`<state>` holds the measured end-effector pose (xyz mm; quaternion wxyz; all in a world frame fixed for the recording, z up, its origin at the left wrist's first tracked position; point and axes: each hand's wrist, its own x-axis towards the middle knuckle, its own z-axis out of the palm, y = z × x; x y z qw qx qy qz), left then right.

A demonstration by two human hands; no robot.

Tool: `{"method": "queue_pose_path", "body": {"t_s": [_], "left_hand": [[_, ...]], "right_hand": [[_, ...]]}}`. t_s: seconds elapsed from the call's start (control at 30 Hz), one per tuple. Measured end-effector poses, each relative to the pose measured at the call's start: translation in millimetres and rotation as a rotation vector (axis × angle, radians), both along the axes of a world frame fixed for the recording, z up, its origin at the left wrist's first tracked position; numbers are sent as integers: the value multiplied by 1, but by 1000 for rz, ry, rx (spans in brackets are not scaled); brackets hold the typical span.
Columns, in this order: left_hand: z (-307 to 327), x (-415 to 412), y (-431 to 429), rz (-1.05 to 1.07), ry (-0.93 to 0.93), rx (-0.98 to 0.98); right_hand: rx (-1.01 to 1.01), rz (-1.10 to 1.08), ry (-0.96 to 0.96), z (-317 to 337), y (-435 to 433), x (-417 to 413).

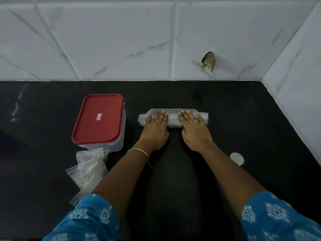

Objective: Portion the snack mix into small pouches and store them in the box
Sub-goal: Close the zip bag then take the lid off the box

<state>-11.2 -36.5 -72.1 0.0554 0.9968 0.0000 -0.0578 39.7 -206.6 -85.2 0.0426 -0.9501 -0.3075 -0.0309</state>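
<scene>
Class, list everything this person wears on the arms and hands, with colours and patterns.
The left sleeve and right sleeve are blue with a white printed motif. A thin bracelet circles the left wrist. The left hand and right hand each carry one slim ring.

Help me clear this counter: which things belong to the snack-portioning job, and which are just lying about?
For the job: rolled bag, pressed under left hand and right hand; box with red lid; pile of small pouches.
Lying about: white disc on the counter; scrap stuck in the wall.
</scene>
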Motion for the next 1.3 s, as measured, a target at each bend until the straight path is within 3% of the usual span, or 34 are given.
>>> {"method": "queue_pose_path", "body": {"t_s": [0.2,0.4,0.5,0.63,0.73,0.9,0.97,1.3], "left_hand": [[22,2,3,-16,60,-39],[56,-33,28,132,-494,-234],[76,-56,61,305,-687,-295],[88,-89,113,700,-579,-378],[85,-114,144,930,-434,-423],[82,-134,160,928,-136,-369],[80,-135,161,892,-131,-424],[101,-126,150,877,-414,-704]], "right_hand": [[-46,-23,76,20,6,-1],[385,37,60,47,42,-34],[506,50,201,64,72,-50],[675,-54,654,81,114,-71],[690,-73,858,87,136,-88],[729,-126,1036,89,155,-99],[788,-158,1130,90,160,-102],[963,-131,1039,117,156,-98]]}}
